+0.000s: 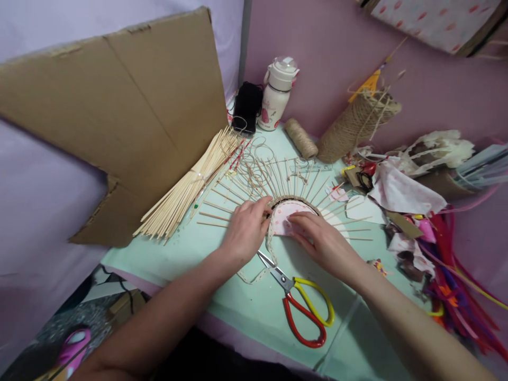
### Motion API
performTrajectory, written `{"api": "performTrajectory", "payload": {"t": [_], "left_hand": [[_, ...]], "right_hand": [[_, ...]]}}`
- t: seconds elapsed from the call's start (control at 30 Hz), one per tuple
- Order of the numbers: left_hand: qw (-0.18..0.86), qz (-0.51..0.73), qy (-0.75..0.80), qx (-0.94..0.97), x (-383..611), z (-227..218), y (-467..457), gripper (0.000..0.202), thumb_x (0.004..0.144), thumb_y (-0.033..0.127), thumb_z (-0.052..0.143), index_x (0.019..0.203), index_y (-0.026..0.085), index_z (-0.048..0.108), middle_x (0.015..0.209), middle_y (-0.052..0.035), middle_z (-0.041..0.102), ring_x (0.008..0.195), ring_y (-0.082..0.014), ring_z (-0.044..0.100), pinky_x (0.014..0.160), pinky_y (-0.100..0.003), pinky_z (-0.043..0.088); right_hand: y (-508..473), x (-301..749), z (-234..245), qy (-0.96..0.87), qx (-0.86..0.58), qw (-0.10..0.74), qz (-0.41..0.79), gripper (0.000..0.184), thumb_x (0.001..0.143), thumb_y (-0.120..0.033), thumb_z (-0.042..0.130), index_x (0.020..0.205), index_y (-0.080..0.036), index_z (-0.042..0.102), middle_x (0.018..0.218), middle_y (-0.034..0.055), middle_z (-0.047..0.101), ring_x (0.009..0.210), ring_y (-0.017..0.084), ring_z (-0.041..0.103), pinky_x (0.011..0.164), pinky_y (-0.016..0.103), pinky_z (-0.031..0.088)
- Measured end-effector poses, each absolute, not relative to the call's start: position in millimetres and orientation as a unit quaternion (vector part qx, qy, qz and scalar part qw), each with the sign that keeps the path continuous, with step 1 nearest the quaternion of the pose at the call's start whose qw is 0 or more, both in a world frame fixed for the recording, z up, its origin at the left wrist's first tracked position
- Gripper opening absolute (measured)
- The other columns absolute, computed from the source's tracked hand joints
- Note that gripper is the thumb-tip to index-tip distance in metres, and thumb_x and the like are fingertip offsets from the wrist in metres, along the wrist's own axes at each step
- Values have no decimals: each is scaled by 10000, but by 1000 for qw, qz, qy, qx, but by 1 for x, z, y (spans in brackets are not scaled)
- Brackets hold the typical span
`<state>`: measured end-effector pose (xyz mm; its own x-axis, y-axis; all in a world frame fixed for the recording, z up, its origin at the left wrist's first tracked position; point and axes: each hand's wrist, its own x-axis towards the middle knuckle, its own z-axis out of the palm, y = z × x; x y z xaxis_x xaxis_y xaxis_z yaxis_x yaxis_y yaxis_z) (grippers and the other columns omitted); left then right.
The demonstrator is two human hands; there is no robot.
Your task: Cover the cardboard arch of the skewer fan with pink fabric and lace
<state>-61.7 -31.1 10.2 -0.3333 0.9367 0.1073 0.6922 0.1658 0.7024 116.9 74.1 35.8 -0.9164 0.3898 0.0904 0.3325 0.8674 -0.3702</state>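
A half-round craft piece lies on the table, its pink patterned face (282, 218) bordered by a brown curved rim (298, 200). Thin wooden sticks (286, 177) fan out from that rim. My left hand (246, 228) is closed at the piece's left edge, thumb and forefinger pinching a pale braided trim (270, 243) whose tail hangs down toward the scissors. My right hand (317, 241) rests its extended fingers on the patterned face, thumb apart from them. Below both hands lie scissors (283, 280) with one red and one yellow handle, blades partly under the trim.
A bundle of wooden sticks (190, 185) lies left, beside a large cardboard sheet (159, 95). Behind stand a white bottle (274, 98), a black pouch (246, 106), a small twine spool (300, 138) and a large twine roll (353, 127). Fabric scraps (405, 188) and colourful strips (448, 280) crowd the right.
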Motion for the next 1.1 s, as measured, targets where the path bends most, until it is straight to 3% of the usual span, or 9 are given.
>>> {"api": "performTrajectory", "payload": {"t": [0.47,0.7,1.1], "left_hand": [[168,266,752,579,-62,4,-22,502,846,81,579,1300,272,479,1025,-24,717,1104,-243,573,939,-385,391],[149,299,757,561,-62,4,-29,510,849,116,617,1316,221,440,1102,-41,680,1069,-218,574,930,-375,390],[164,292,740,584,-62,2,-24,526,826,91,645,1294,243,459,1012,-6,723,1070,-224,590,921,-380,382]], "right_hand": [[74,118,29,-962,-194,59,181,288,888,-190,539,1176,-171,533,1211,148,621,1122,283,586,934,454,506],[73,118,30,-961,-196,63,187,315,884,-200,542,1198,-179,527,1209,143,619,1123,282,586,948,457,499],[72,118,29,-961,-194,67,188,337,867,-210,551,1202,-174,550,1209,154,615,1124,295,583,938,486,500]]}}
